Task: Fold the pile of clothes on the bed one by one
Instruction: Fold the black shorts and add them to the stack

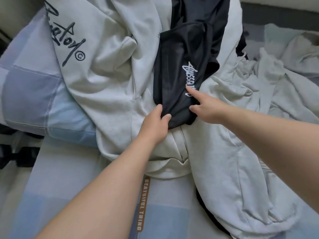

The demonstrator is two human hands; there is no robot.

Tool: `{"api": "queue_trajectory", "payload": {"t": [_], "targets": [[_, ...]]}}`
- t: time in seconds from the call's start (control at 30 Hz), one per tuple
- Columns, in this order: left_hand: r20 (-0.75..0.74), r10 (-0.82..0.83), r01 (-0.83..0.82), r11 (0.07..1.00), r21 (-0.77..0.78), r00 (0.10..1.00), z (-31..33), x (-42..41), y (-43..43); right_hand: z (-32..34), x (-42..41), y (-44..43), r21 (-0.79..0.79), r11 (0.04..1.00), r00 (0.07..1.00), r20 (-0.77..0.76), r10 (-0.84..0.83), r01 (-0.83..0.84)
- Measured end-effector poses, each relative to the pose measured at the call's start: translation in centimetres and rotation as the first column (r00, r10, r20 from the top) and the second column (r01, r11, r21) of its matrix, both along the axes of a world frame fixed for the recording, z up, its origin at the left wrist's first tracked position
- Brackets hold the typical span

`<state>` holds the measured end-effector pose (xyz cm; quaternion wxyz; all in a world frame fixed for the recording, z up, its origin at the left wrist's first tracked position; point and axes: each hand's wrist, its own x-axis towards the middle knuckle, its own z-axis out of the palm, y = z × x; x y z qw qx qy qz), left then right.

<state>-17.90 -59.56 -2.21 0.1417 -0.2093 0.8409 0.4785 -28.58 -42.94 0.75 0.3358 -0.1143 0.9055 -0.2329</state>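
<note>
Lying at the left, a blue patchwork pillow (31, 94) adjoins a pale grey sweatshirt (103, 75) printed with black script. The left hand (154, 125) pinches the near hem of the black garment (172, 75), mid-pile on the bed (60, 187), thumb and fingers (166, 116) closed on the cloth. The right hand (208, 110) grips nothing: its straight index finger touches the garment's white lettering, thumb spread. A grey hoodie (241, 152) lies rightward.

Bed (69, 178) with a pale blue-and-white checked sheet. Blue patchwork pillow (31, 94) at the left edge. Crumpled grey sweatshirt (96, 69) with black script overlaps the pillow. Grey hoodie (241, 152) sprawls on the right, touching it. Brown lettered strap (144, 202) lies flat on the sheet near the front.
</note>
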Motion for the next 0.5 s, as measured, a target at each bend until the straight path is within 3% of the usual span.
{"api": "queue_trajectory", "payload": {"t": [0.2, 0.5], "targets": [[0.118, -0.046, 0.039, 0.997, 0.062, 0.992, -2.3, -0.3, 0.4, -1.9, 0.1, -0.9, 0.126, 0.991, 0.998, 0.051, 0.035, -0.041], [0.060, -0.048, 0.042, 0.994, 0.100, 0.997, -1.3, 2.5, 1.7, -0.5, 3.7, 0.9, 0.052, 0.998, 0.998, -0.054, 0.023, -0.021]]}}
